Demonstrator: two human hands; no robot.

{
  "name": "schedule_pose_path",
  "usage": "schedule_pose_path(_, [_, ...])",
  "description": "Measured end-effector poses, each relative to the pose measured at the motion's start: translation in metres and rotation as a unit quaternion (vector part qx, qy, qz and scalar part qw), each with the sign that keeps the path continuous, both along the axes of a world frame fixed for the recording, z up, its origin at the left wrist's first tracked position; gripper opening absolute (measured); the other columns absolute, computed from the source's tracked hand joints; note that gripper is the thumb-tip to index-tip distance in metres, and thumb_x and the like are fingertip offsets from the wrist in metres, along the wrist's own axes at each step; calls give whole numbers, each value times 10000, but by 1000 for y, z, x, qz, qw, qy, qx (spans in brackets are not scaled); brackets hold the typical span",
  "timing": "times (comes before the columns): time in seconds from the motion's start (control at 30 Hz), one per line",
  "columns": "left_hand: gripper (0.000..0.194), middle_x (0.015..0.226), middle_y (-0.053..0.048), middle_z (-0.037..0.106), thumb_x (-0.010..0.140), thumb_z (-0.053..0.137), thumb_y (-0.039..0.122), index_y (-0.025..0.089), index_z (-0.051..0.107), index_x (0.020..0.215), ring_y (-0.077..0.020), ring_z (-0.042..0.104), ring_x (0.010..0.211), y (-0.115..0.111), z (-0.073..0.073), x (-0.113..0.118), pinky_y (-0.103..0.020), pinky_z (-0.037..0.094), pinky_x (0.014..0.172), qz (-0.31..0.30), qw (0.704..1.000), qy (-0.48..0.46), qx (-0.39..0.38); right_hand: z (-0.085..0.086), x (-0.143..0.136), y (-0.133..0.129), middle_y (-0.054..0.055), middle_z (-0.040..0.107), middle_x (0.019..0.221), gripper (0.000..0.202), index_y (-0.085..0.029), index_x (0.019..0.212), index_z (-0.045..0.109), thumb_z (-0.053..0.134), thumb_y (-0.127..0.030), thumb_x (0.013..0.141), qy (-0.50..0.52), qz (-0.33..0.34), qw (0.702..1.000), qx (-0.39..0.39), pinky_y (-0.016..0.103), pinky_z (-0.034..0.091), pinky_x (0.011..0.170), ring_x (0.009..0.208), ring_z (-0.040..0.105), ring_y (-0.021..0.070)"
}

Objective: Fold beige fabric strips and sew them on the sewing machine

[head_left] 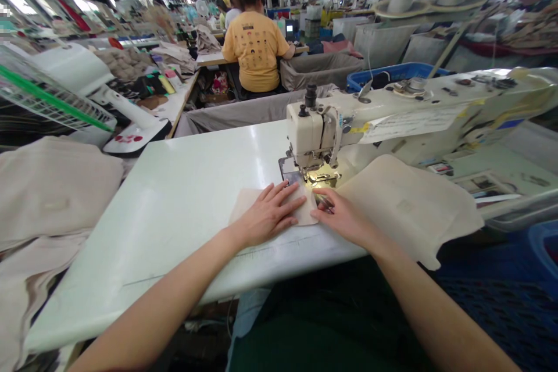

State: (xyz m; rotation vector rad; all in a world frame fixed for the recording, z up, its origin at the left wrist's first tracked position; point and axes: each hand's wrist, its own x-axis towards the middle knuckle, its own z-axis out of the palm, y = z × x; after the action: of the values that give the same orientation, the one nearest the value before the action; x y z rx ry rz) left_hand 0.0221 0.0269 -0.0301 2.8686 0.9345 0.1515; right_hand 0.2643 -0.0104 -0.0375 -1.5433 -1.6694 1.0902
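My left hand (272, 214) lies flat, fingers spread, on a small beige fabric piece (246, 200) in front of the sewing machine (307, 133). At the right edge of that piece, my right hand (337, 213) has its thumb and index finger near each other and the other fingers curled around a dark metallic object, too small to name. The lit needle area (322, 177) is just beyond both hands. A larger beige fabric panel (405, 203) lies to the right of my right hand, partly hanging over the table's front edge.
The pale table (174, 203) extends left. Beige fabric (56, 192) is piled at the far left, below a white fan (74, 70). A blue crate (492, 308) stands at lower right. Ahead, a person in a yellow shirt (255, 49) sits beyond a grey cloth-lined bin (244, 110).
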Motion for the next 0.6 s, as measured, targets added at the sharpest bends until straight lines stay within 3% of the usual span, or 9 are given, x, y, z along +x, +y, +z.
schedule_pose_path(0.37, [527,1644,-78,231,1024,465,501,323,399,1516,-322,200,1516,1,2,-1,-582,217,1219,-3,1000,-18,-14,-2,-1,2,-42,628,813,562,-207,1325,510,668,-148,789,-20,26,999,-8,304,498,781,773,641,171])
schedule_pose_path(0.6, [527,1644,-79,228,1024,464,503,322,400,1514,-321,198,1516,1,1,-1,-572,221,1219,-3,1000,-21,-10,10,-6,-3,-1,650,872,680,-192,1444,424,669,-135,812,-119,37,992,12,284,443,729,797,637,195])
